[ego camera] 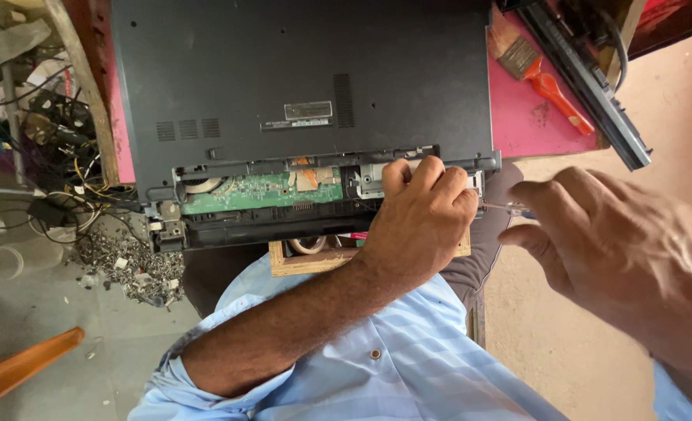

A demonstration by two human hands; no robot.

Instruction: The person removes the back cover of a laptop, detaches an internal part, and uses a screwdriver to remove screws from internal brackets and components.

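A dark grey laptop (299, 78) lies upside down on a pink table (529, 117). Its near edge is open, showing a green circuit board (245, 195). My left hand (424, 218) reaches across my body and grips the laptop's near right corner, fingers curled over the casing edge. My right hand (611, 249) is just to the right of it and holds a thin screwdriver (506, 207). The screwdriver's shaft points left at that corner, and its tip is hidden behind my left hand.
An orange-handled paintbrush (545, 78) and a long black battery bar (587, 86) lie at the table's right. A tangle of cables (50, 140) and a heap of small screws (128, 265) are at left. A small wooden box (307, 256) is under the laptop's edge.
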